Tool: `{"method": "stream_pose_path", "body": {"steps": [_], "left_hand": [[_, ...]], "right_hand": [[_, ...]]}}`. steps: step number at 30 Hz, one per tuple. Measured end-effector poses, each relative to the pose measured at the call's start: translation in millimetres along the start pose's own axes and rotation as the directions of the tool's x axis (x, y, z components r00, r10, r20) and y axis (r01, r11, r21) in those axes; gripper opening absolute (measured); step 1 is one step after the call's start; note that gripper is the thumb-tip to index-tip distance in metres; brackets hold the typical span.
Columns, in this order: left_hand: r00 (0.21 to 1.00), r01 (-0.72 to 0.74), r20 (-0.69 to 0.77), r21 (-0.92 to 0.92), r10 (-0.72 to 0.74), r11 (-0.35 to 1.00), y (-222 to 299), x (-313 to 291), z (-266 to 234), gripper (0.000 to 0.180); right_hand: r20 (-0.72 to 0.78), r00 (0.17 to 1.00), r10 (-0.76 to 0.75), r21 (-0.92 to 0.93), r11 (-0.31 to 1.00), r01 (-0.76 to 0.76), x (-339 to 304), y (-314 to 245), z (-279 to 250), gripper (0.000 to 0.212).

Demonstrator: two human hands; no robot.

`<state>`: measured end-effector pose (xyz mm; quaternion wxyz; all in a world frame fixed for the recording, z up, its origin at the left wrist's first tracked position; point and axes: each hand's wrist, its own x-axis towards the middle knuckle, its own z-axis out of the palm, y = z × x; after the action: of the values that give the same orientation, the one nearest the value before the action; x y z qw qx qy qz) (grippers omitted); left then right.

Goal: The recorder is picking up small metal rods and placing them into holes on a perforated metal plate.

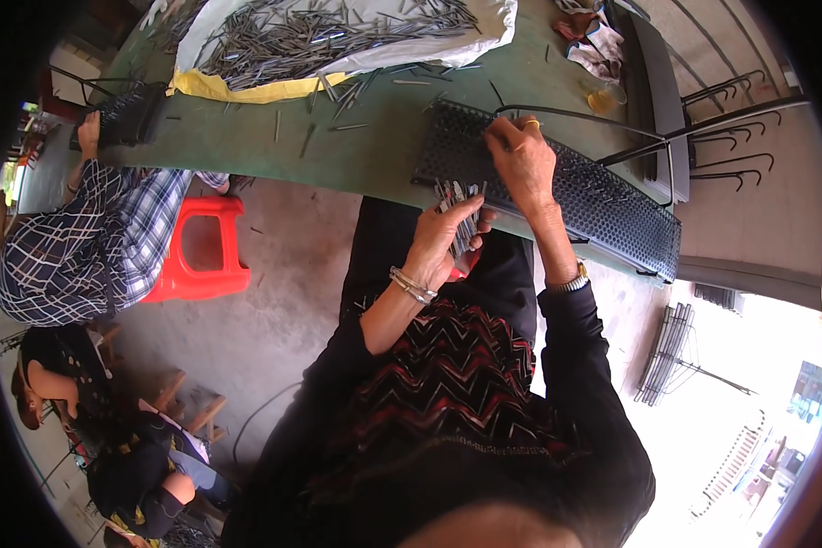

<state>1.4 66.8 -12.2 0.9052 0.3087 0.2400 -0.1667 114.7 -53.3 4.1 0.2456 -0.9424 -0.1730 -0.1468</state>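
Note:
My left hand (pixel 438 239) is wrapped round a bundle of short thin metal rods (pixel 462 216), held just off the table's near edge with their ends fanned out. Below my right hand (pixel 526 166) lies a long black perforated plate (pixel 603 203), full of small round holes. The fingers of that hand are pinched together over its left part; anything between them is too small or hidden to make out. The bundle is close to the plate's near left corner.
Many similar rods lie heaped on a white and yellow sheet (pixel 184 80) across the green table (pixel 237 137). Gloves (pixel 603 50) lie at the far right. A black metal bar (pixel 712 131) crosses the plate's right side. A red stool (pixel 237 239) and other people (pixel 73 247) are at left.

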Motion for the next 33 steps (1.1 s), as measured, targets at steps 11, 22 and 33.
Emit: {"method": "stream_pose_path", "body": {"steps": [11, 22, 33], "left_hand": [[0.999, -0.043, 0.026, -0.014, 0.043, 0.999, 2.0, 1.1, -2.8, 0.017], [0.999, -0.029, 0.026, 0.090, 0.026, 0.995, 2.0, 0.9, 3.6, 0.021], [0.999, -0.039, -0.021, 0.011, 0.039, 0.999, 0.9, 7.7, 2.9, 0.021]], "right_hand": [[0.523, 0.848, 0.081, 0.552, 0.726, -0.410, -28.8, -9.4, -41.0, 0.018], [0.664, 0.747, 0.040, 0.545, 0.658, -0.519, -27.2, 3.7, -42.4, 0.014], [0.540, 0.831, 0.134, 0.620, 0.604, -0.500, -23.2, 8.3, -48.5, 0.011]]}}
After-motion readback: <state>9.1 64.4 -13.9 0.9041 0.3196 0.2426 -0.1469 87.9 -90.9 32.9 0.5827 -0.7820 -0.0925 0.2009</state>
